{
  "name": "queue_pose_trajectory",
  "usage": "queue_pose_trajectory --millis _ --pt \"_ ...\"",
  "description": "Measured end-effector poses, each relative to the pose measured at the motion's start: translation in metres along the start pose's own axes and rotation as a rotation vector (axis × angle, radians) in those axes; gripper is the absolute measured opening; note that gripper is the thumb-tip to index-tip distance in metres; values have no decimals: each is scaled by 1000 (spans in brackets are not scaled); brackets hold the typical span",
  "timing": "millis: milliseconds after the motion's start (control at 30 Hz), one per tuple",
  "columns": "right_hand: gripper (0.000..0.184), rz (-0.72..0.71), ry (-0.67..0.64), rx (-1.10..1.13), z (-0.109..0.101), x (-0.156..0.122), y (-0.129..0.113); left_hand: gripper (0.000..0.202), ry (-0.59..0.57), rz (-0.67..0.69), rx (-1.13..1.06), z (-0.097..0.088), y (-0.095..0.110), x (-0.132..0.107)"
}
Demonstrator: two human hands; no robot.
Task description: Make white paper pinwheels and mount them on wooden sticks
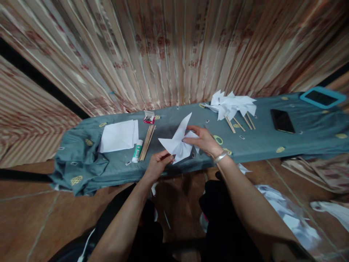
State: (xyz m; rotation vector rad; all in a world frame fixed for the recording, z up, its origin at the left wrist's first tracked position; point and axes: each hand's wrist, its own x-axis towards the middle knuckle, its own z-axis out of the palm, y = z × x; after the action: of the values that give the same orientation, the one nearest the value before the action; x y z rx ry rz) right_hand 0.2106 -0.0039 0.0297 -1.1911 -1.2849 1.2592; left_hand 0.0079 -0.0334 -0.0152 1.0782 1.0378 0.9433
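Note:
Between my two hands is a white paper pinwheel (178, 142), its pointed blades fanned out above the cloth-covered bench. My left hand (159, 163) pinches the lower left edge of the paper between thumb and fingers. On the other side, my right hand (203, 140) grips it, the thumb pressed near the pinwheel's centre and the fingers behind. Left of the pinwheel lie several wooden sticks (147, 143) beside a glue stick (137, 151). Green-handled scissors (218, 139) lie just past my right hand, partly hidden.
White paper sheets (117, 136) are stacked at the left, near a small red box of metal pins (149, 117). Finished pinwheels on sticks (231, 105) lie back right, then a phone (283, 120) and a blue-framed device (323, 97). A curtain (163, 54) hangs behind the bench.

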Motion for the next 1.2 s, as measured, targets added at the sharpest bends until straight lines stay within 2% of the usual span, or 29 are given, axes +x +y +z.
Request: queue_pose_trajectory --millis 100,300,633,867,1033,1200 --pt "46 19 34 55 -6 5 -4 34 2 17 36 -8 -2 2" --pt "46 28 23 82 -10 13 -7 22 13 117 120 -16 0 4" --pt "46 -18 24 93 -8 19 -5 34 83 -50 -45 -10 -7 7" --pt "50 -20 40 99 -10 21 -1 36 95 -84 -83 -10 -7 6" --pt "54 -29 90 26 -13 23 2 35 102 -100 -118 -9 -3 5" --pt "61 -31 168 69 -17 27 4 40 130 -142 -177 -6 1 5"
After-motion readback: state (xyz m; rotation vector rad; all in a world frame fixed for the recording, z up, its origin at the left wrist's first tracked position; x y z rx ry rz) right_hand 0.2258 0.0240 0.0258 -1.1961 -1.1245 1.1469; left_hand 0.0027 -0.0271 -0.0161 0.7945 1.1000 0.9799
